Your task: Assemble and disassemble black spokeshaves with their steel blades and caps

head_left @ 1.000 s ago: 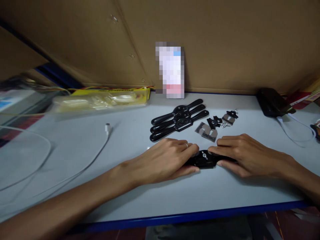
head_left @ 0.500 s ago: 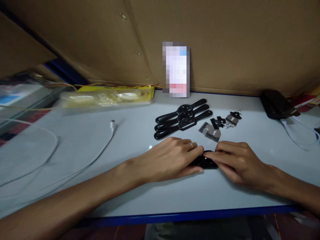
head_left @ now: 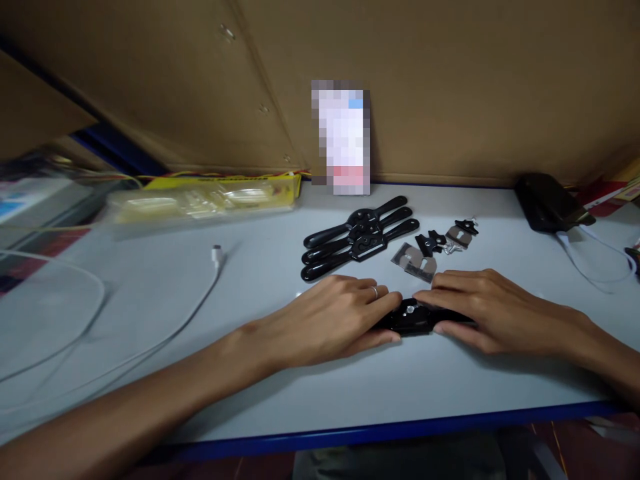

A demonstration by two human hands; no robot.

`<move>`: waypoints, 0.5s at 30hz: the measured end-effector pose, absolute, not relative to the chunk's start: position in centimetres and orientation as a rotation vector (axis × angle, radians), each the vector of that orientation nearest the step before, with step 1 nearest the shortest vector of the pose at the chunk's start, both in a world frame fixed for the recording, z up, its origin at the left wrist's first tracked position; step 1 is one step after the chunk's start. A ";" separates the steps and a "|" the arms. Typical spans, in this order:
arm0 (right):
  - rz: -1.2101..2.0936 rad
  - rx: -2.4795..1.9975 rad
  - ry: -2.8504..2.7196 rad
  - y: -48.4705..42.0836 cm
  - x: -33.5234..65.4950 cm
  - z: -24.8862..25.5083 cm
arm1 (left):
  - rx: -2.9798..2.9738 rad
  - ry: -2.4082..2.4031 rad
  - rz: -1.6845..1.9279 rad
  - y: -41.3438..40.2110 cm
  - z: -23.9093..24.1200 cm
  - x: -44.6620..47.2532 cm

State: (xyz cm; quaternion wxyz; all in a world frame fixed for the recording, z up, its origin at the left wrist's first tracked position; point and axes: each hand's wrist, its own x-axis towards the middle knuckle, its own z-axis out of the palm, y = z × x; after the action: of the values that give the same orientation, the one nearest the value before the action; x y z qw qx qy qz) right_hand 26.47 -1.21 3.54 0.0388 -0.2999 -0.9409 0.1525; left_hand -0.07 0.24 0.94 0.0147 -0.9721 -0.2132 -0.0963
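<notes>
A black spokeshave (head_left: pixel 414 320) lies across the near part of the table, its middle section showing between my hands. My left hand (head_left: pixel 345 310), with a ring on one finger, is closed around its left handle. Around the right handle my right hand (head_left: pixel 493 310) is closed, thumb in front and fingers behind. Beyond them, several black spokeshave bodies (head_left: pixel 369 245) lie side by side. To their right are flat metal blades (head_left: pixel 413 263), a black cap piece (head_left: pixel 430 243) and small screws (head_left: pixel 453 248). Another blade with a black cap (head_left: pixel 461 235) sits farther back.
A phone (head_left: pixel 345 140) with a blurred screen leans on the cardboard wall (head_left: pixel 450 87). Clear plastic packaging with yellow card (head_left: pixel 205 200) lies back left. A white cable (head_left: pixel 200 307) crosses the left side. At back right stands a black device (head_left: pixel 545 203) with a white cord.
My right hand has shifted right from the spokeshave's middle onto its right handle, uncovering more of the middle. My left hand keeps its hold. The view has moved slightly.
</notes>
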 end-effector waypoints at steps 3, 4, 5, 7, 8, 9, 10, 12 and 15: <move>0.502 -0.904 -2.882 -1.1 26.5 3.6 | -3.033 -0.668 -0.284 0.3 0.8 -0.1; 0.510 -0.904 -2.882 -1.1 26.5 3.6 | -3.035 -0.669 -0.282 0.3 0.8 -0.1; 0.512 -0.907 -2.883 -1.0 26.6 3.5 | -3.036 -0.671 -0.281 0.3 0.7 -0.2; 0.507 -0.911 -2.882 -1.0 26.6 3.4 | -3.038 -0.671 -0.286 0.3 0.7 -0.2; 0.501 -0.910 -2.878 -1.0 26.6 3.4 | -3.040 -0.672 -0.289 0.3 0.6 -0.2; 0.496 -0.908 -2.874 -1.0 26.5 3.4 | -3.044 -0.676 -0.290 0.3 0.6 -0.2; 0.492 -0.910 -2.867 -1.0 26.5 3.4 | -3.046 -0.683 -0.292 0.3 0.6 -0.2; 0.489 -0.925 -2.853 -1.1 26.4 3.5 | -3.049 -0.702 -0.291 0.2 0.6 -0.2; 0.495 -0.950 -2.844 -1.2 26.2 3.7 | -3.038 -0.697 -0.289 0.2 0.7 -0.2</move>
State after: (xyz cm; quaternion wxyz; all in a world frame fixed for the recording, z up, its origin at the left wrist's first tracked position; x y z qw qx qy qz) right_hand 26.23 -1.17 3.67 0.0514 -0.3121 -0.9346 0.1627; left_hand -0.16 0.24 0.67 0.0057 -0.9705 -0.2228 -0.0925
